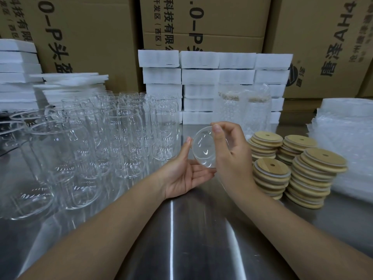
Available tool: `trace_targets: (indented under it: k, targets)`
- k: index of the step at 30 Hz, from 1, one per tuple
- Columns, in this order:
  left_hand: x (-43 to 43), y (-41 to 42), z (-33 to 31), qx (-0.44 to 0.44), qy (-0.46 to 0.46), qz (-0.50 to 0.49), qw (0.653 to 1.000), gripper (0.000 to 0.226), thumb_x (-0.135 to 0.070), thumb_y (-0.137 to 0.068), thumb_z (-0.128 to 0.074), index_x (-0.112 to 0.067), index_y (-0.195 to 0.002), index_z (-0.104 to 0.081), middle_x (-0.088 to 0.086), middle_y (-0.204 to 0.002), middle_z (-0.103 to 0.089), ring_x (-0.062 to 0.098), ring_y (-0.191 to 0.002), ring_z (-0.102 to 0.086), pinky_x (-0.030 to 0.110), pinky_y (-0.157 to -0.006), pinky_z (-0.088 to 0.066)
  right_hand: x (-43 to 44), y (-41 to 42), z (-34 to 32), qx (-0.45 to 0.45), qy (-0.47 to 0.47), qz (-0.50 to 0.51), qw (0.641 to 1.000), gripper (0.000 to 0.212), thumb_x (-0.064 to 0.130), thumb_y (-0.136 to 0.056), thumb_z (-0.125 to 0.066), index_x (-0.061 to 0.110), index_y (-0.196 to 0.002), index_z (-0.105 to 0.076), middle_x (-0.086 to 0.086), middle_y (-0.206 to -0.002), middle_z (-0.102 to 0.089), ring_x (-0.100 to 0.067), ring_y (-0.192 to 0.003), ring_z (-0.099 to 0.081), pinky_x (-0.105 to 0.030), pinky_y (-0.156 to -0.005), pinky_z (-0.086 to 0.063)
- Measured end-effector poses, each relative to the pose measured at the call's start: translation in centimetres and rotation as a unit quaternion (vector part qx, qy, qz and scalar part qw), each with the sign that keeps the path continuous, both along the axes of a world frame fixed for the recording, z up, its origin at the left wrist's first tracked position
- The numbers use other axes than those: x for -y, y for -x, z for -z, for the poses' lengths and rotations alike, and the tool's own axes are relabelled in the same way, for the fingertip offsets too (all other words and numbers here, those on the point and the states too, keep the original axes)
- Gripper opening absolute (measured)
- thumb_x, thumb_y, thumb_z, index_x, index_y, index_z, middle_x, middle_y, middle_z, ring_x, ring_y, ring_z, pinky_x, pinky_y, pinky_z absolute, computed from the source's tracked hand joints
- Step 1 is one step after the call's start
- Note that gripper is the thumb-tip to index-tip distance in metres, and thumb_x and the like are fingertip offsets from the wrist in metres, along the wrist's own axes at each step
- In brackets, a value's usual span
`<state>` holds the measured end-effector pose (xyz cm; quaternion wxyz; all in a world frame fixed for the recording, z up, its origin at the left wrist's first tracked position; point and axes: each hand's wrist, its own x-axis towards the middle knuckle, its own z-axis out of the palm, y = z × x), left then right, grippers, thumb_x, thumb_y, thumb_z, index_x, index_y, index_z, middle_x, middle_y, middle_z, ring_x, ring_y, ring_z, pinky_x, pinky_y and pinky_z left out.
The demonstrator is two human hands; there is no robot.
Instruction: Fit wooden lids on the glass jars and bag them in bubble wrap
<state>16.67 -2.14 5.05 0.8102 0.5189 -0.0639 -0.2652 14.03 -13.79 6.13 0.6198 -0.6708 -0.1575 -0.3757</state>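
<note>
Just left of the stacks of wooden lids (314, 174), a glass jar (205, 148) is held tipped, base toward the camera, the right hand (232, 156) curled round it and the left hand (183, 174) cradling it on straight fingers, probably steadying it for a lid.

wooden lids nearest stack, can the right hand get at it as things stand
Probably yes: the nearest lid stack sits right beside the right hand, nothing between, though that hand grips the glass jar, which the left hand touches too.
</note>
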Motion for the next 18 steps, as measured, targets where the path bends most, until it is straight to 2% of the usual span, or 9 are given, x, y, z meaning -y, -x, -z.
trace_targets:
  k: [3,6,8,11,13,15,18]
  targets:
    - [0.04,-0.11,0.17,0.004,0.008,-0.001,1.0,0.081,-0.066,-0.09,-0.031,0.001,-0.129,-0.052,0.017,-0.089,-0.072,0.019,-0.075,-0.073,0.025,-0.063,-0.059,-0.12,-0.08,0.08,0.001,-0.004,0.005,1.0,0.015,0.028,-0.098,-0.044,0.027,-0.096,-0.058,0.013,-0.093,-0.065,-0.001,-0.094,-0.061,-0.023,-0.086,-0.046]
    - [0.14,-0.23,0.37,0.017,0.039,-0.021,0.999,0.067,-0.06,-0.094,-0.032,-0.006,-0.124,-0.057,0.018,-0.094,-0.072,0.021,-0.075,-0.074,0.026,-0.064,-0.06,0.0,0.02,-0.04,-0.013,-0.06,-0.034,0.998,0.022,0.024,-0.089,-0.041,0.026,-0.091,-0.062,0.015,-0.094,-0.066,0.001,-0.095,-0.06,-0.021,-0.086,-0.046]
    - [0.18,-0.32,0.5,0.028,0.067,-0.037,0.997,0.052,-0.054,-0.097,-0.032,-0.013,-0.116,-0.058,0.022,-0.102,-0.07,0.026,-0.08,-0.073,0.03,-0.068,-0.061,0.27,-0.07,-0.13,-0.032,-0.097,-0.056,0.993,0.028,0.02,-0.078,-0.04,0.026,-0.091,-0.064,0.007,-0.11,-0.063,0.002,-0.105,-0.056,-0.024,-0.095,-0.043]
    - [0.36,-0.29,0.43,0.038,0.09,-0.051,0.994,0.039,-0.051,-0.099,-0.033,-0.026,-0.122,-0.051,0.02,-0.105,-0.07,0.03,-0.091,-0.069,0.036,-0.068,-0.061,0.34,-0.2,-0.41,-0.099,-0.121,-0.079,0.985,0.037,0.021,-0.07,-0.042,0.033,-0.1,-0.061,-0.005,-0.131,-0.05,-0.005,-0.118,-0.048,-0.039,-0.108,-0.037]
    - [0.49,-0.17,0.37,0.041,0.089,-0.045,0.994,0.042,-0.055,-0.098,-0.035,-0.031,-0.128,-0.05,0.018,-0.108,-0.067,0.025,-0.081,-0.07,0.038,-0.062,-0.061,0.24,-0.32,-0.45,-0.13,-0.124,-0.101,0.979,0.032,0.024,-0.079,-0.046,0.037,-0.106,-0.057,-0.004,-0.139,-0.044,-0.009,-0.12,-0.048,-0.039,-0.104,-0.041]
    - [0.6,0.11,0.3,0.056,0.069,-0.02,0.996,0.048,-0.067,-0.086,-0.044,-0.038,-0.123,-0.053,0.015,-0.115,-0.063,0.022,-0.075,-0.071,0.041,-0.065,-0.06,0.05,-0.41,-0.19,-0.139,-0.084,-0.082,0.983,0.026,0.028,-0.093,-0.048,0.043,-0.115,-0.05,0.004,-0.142,-0.038,-0.006,-0.124,-0.044,-0.036,-0.106,-0.039]
    - [0.77,0.18,0.62,0.106,0.028,-0.04,0.993,0.074,-0.07,-0.056,-0.064,-0.042,-0.124,-0.053,0.005,-0.116,-0.069,0.022,-0.086,-0.073,0.042,-0.065,-0.059,-0.17,-0.63,0.45,-0.145,-0.016,-0.045,0.988,0.042,0.036,-0.095,-0.053,0.044,-0.134,-0.038,0.01,-0.144,-0.031,-0.004,-0.131,-0.035,-0.034,-0.111,-0.033]
